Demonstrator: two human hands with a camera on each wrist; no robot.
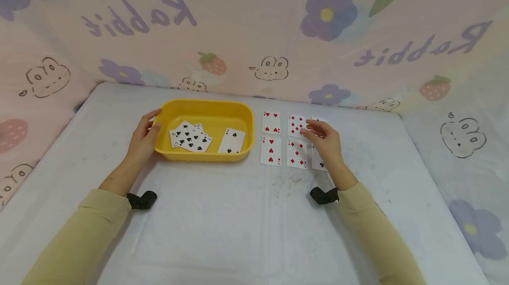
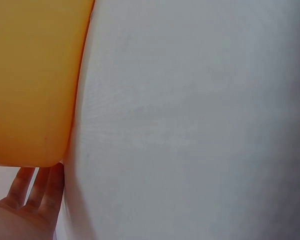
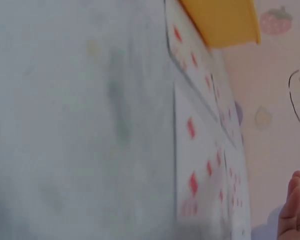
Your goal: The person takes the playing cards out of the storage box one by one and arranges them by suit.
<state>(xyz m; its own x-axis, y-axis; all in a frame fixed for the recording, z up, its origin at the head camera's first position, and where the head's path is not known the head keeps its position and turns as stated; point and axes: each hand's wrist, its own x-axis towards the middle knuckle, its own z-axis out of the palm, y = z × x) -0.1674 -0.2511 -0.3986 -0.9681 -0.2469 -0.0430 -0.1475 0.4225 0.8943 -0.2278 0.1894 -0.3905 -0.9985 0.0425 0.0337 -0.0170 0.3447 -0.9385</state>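
My left hand (image 1: 142,140) rests against the left end of a yellow plastic tray (image 1: 204,157), its fairly straight fingers touching the outer wall, as the left wrist view also shows. Inside the tray lie overlapping spade playing cards (image 1: 191,137) and, apart from them, a two of spades (image 1: 232,141). Over the right column of cards hovers my right hand (image 1: 327,143), fingers loosely bent and nothing seen between them. It partly hides two black-suited cards, the lower one a club (image 1: 320,161). Left of it are a seven of diamonds (image 1: 295,122) and a five of diamonds (image 1: 297,153).
A four of hearts (image 1: 271,123) and a three of hearts (image 1: 271,150) lie face up between the tray and the diamonds. The white-covered table (image 1: 222,223) meets a printed fabric backdrop (image 1: 238,24) behind and at both sides.
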